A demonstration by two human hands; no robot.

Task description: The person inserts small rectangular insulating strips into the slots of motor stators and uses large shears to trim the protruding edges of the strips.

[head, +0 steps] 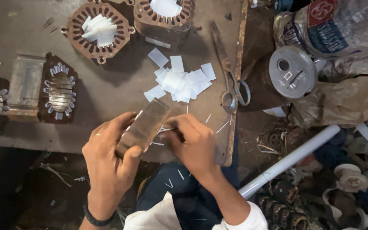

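My left hand point(109, 157) grips a flat brown wooden block point(143, 126), held tilted over the near edge of the worn work board point(120, 91). My right hand point(192, 142) is closed beside the block's right side, pinching a thin white strip point(163, 129) against it. Just beyond the hands lies a loose pile of small white paper slips point(182, 81). Thin white offcuts lie scattered on the board and on my lap.
Old scissors point(228, 76) lie right of the paper pile. Rusty motor stator cores point(99, 30) holding white slips stand at the back; two more point(59, 91) sit at the left. A round metal tin point(291, 72), sacks, a white pipe point(290, 159) and parts crowd the right.
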